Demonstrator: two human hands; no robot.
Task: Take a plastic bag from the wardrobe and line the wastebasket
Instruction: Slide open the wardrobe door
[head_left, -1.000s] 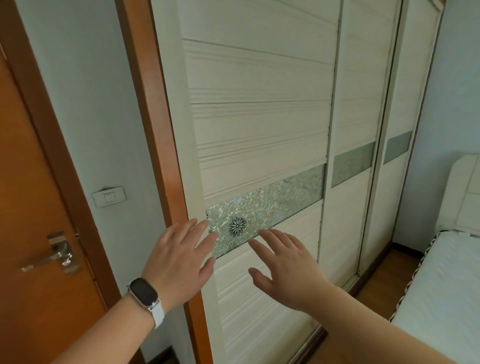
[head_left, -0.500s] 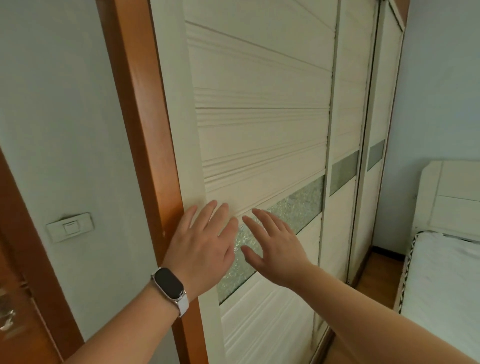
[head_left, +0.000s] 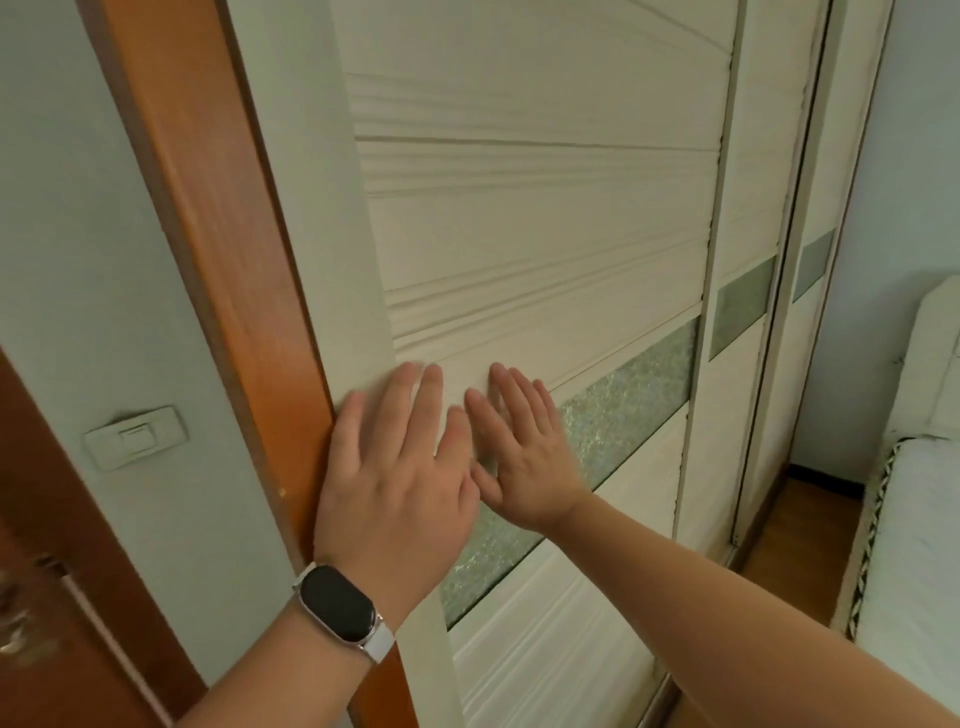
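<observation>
My left hand and right hand lie flat, fingers spread, gripping nothing, on the near left wardrobe door. Wardrobe closed; bag hidden.

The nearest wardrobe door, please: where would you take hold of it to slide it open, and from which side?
The wardrobe door shows no handle, only a flat face. Best is probably its plain vertical stile beside the wooden frame, approached from the front with flat palms, pushing away from the frame. The left hand lies open at that edge, the right hand open on the panel beside it.
</observation>
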